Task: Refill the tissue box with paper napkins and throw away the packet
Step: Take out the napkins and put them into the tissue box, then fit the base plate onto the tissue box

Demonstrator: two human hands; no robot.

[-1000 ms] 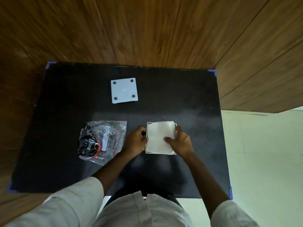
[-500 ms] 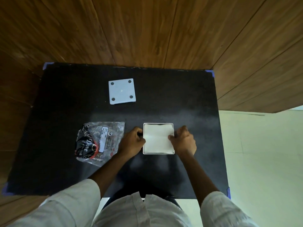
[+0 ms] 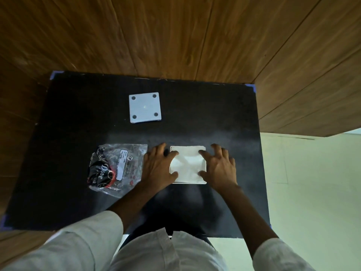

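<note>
A white square tissue box (image 3: 203, 181) stands open on the black table, with white paper napkins (image 3: 186, 165) lying inside it. My left hand (image 3: 157, 167) rests at the box's left side, fingers spread, with forefinger and thumb pressing on the napkins. On the right side my right hand (image 3: 219, 166) does the same, fingers apart and two tips on the napkins. The clear plastic packet (image 3: 117, 167) with black and red print lies flat and crumpled just left of my left hand.
The box's white square lid (image 3: 145, 107), with a round dot at each corner, lies farther back on the black table (image 3: 58, 133). Wooden panelling rises behind the table and at both sides. Pale floor shows to the right.
The napkins, tilted over the box a second ago, have dropped inside it. Both hands have opened from curled fists at the box's sides to spread fingers pressing on the napkins.
</note>
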